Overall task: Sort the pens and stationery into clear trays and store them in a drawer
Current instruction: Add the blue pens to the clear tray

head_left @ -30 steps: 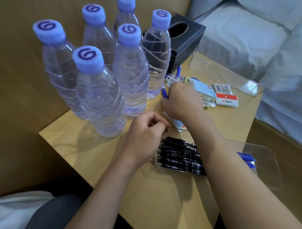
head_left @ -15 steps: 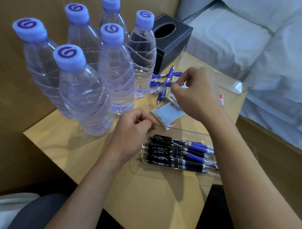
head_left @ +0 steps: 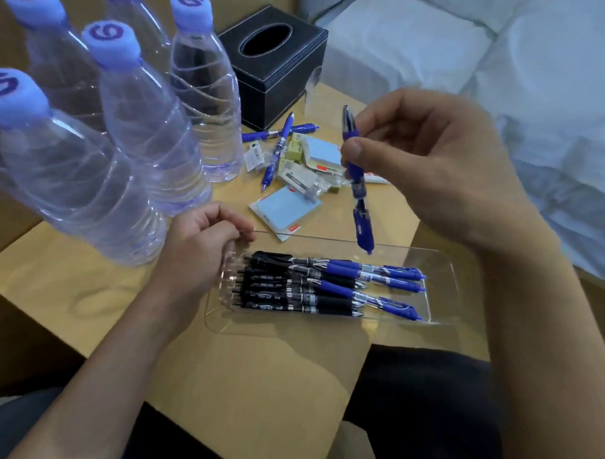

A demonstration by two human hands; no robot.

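Right hand [head_left: 444, 165] pinches a blue pen [head_left: 359, 193] between thumb and fingers. The pen is near upright, its lower end just above the clear tray [head_left: 443, 268] rear rim. In the tray, black pens [head_left: 285, 287] lie left and blue pens [head_left: 388, 277] right, with bare floor at its right end, which juts past the table [head_left: 254, 382] edge. Left hand [head_left: 204, 246] is a loose fist, nothing seen in it, at the tray's left rear corner. Loose blue pens [head_left: 280, 142] and sticky notes [head_left: 284, 209] lie behind the tray, water bottles [head_left: 154, 121] rear-left.
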